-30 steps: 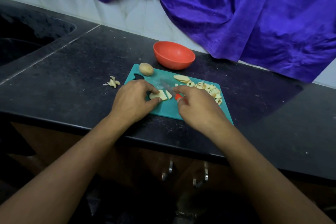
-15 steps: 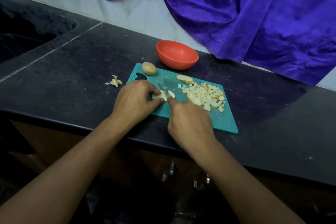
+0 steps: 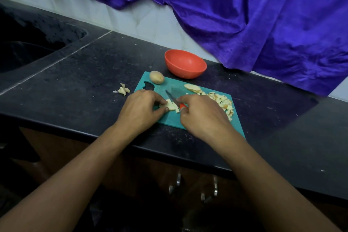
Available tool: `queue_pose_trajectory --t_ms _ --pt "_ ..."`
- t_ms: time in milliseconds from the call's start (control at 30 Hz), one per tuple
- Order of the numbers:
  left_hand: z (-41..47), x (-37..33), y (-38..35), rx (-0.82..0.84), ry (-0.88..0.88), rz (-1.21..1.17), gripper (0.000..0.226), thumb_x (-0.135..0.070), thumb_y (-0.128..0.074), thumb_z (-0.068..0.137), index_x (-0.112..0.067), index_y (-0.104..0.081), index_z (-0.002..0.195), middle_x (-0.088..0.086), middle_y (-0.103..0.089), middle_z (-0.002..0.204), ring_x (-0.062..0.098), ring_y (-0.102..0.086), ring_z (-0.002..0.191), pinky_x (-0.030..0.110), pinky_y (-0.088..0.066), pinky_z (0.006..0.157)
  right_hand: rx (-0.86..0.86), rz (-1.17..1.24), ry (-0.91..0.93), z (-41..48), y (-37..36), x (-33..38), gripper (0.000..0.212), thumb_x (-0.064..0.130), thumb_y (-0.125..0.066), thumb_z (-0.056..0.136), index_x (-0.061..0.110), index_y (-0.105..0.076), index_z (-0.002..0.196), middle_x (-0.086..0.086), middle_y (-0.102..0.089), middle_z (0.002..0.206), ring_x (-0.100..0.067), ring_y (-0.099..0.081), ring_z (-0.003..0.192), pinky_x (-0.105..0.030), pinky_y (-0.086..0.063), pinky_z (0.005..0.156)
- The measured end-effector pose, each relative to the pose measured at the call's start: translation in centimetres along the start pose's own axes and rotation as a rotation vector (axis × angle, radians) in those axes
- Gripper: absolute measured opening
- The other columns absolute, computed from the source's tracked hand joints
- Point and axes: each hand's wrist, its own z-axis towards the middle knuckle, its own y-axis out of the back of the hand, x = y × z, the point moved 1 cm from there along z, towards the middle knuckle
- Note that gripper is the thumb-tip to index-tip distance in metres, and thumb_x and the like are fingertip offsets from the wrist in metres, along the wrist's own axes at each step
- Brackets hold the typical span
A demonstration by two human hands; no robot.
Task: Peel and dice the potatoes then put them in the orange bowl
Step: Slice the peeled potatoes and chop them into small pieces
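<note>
On the teal cutting board (image 3: 190,118) my left hand (image 3: 140,107) pinches a pale peeled potato piece (image 3: 170,106). My right hand (image 3: 203,115) grips a small knife (image 3: 172,98) by its red handle, the blade lying across that piece. A heap of diced potato (image 3: 223,102) lies on the board's right side, with a few slices (image 3: 192,88) at its far end. One whole unpeeled potato (image 3: 156,77) sits at the board's far left corner. The orange bowl (image 3: 185,63) stands empty just behind the board.
A small pile of peelings (image 3: 123,90) lies on the black counter (image 3: 79,81) left of the board. A dark sink (image 3: 28,47) is sunk in at the far left. Purple cloth (image 3: 244,15) hangs over the tiled wall behind. Cabinet handles (image 3: 178,181) show below the counter edge.
My right hand has shifted right and back with the knife, so the red handle shows again and the blade crosses the piece. My left hand keeps its hold on the potato piece.
</note>
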Motion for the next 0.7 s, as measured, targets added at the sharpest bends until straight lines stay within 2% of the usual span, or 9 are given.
queue_pose_trajectory --t_ms 100,233,300,400,533,633,700 --pt "0.0 0.0 0.0 -0.015 -0.004 -0.007 0.020 -0.037 -0.079 0.085 -0.028 -0.080 0.103 -0.013 -0.076 0.105 0.011 -0.068 0.100 0.039 -0.054 0.092 0.010 -0.028 0.013 -0.2 -1.3 0.6 0.045 0.024 -0.053 0.101 0.034 -0.055 0.145 -0.003 -0.066 0.120 -0.024 -0.062 0.106 -0.039 -0.051 0.081" --pt "0.1 0.1 0.0 -0.026 0.020 -0.025 0.019 -0.039 -0.082 0.083 -0.028 -0.080 0.099 -0.010 -0.074 0.103 0.011 -0.067 0.097 0.038 -0.054 0.088 -0.059 -0.113 0.053 -2.4 -4.1 0.5 0.057 0.025 -0.048 0.103 0.029 -0.033 0.159 -0.003 -0.065 0.100 -0.023 -0.063 0.091 -0.037 -0.045 0.070" --pt "0.0 0.1 0.0 -0.033 0.021 -0.017 0.020 -0.040 -0.082 0.083 -0.028 -0.080 0.098 -0.011 -0.074 0.102 0.011 -0.067 0.097 0.036 -0.054 0.087 -0.069 -0.139 0.078 -3.2 -4.6 0.2 0.060 0.025 -0.048 0.104 0.027 -0.028 0.160 -0.001 -0.064 0.098 -0.023 -0.064 0.089 -0.036 -0.045 0.070" --pt "-0.1 0.0 0.1 -0.042 0.022 -0.027 0.018 -0.039 -0.082 0.082 -0.028 -0.080 0.096 -0.012 -0.075 0.099 0.010 -0.067 0.095 0.037 -0.055 0.087 -0.031 -0.058 0.049 -2.8 -3.2 -0.3 0.051 0.029 -0.048 0.105 0.035 -0.039 0.155 0.002 -0.064 0.100 -0.018 -0.062 0.088 -0.039 -0.055 0.077" --pt "-0.3 0.0 0.3 -0.035 0.025 -0.041 0.014 -0.039 -0.082 0.083 -0.028 -0.081 0.092 -0.015 -0.076 0.095 0.009 -0.068 0.093 0.040 -0.056 0.087 0.001 -0.023 -0.009 -1.1 -0.4 -0.4 0.034 0.026 -0.051 0.101 0.035 -0.062 0.132 0.000 -0.067 0.113 -0.020 -0.063 0.096 -0.043 -0.056 0.082" --pt "-0.5 0.0 0.3 -0.029 0.008 -0.046 0.011 -0.035 -0.080 0.085 -0.028 -0.081 0.094 -0.015 -0.076 0.095 0.008 -0.068 0.093 0.040 -0.056 0.088 0.010 -0.041 0.018 -0.5 -0.3 0.6 0.036 0.023 -0.053 0.100 0.032 -0.063 0.133 -0.002 -0.067 0.119 -0.025 -0.062 0.107 -0.039 -0.053 0.083" --pt "-0.5 0.1 0.2 -0.031 -0.004 -0.045 0.011 -0.032 -0.080 0.085 -0.027 -0.081 0.095 -0.014 -0.076 0.097 0.008 -0.068 0.094 0.039 -0.055 0.089 0.024 -0.056 0.030 -0.5 -1.1 1.1 0.039 0.024 -0.053 0.100 0.030 -0.059 0.138 -0.004 -0.066 0.120 -0.026 -0.062 0.108 -0.037 -0.046 0.078"
